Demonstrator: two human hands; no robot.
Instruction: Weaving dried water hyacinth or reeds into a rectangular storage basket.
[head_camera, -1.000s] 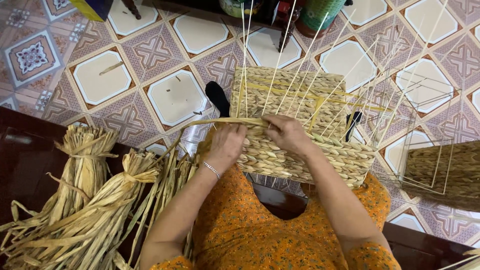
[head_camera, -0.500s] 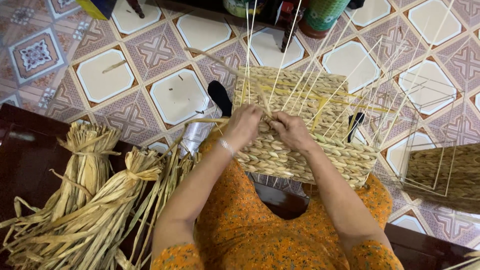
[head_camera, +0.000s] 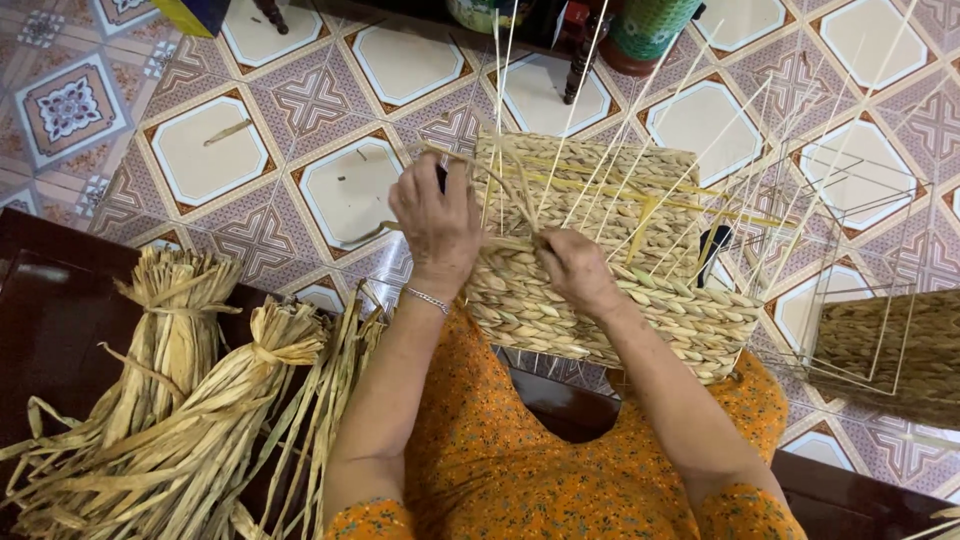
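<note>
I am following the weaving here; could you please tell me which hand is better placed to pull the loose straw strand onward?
Probably the left hand: it grips the loose straw strand beside the half-woven straw basket, while the right hand presses the weave.

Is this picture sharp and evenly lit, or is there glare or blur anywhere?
Head view: even, soft light; the left hand, right hand and woven basket are sharp; faint sheen on the floor tiles; the dark bench shows a dim reflection.

Tied bundles of dried straw (head_camera: 180, 400) on dark wooden bench (head_camera: 50, 300), patterned floor tiles (head_camera: 200, 150), green container (head_camera: 650, 30)
</note>
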